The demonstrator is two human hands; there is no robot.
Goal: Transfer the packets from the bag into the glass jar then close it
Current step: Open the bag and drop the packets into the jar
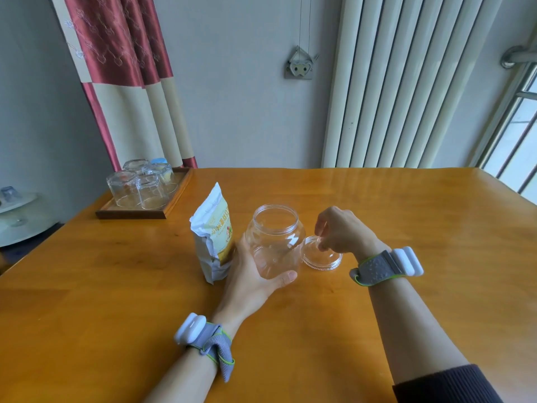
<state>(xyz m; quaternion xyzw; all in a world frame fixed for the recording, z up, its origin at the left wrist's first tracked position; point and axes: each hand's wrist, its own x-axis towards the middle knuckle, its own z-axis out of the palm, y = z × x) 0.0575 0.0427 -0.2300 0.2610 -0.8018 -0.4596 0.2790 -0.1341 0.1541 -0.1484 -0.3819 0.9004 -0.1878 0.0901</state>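
Note:
A clear jar [274,231] stands upright and open on the wooden table, with nothing visible inside. My left hand [250,274] grips its lower part, thumb across the front. Just right of the jar lies its clear lid [321,257], flat on the table. My right hand [340,231] hovers over the lid with fingertips curled down, pinching its rim. A white and yellow bag [213,234] stands upright left of the jar, close to my left hand. No packets show outside the bag.
A wooden tray [171,202] with several upturned glasses stands at the table's back left corner. The table [406,228] runs wide to the right and front. A radiator and a curtain line the wall behind.

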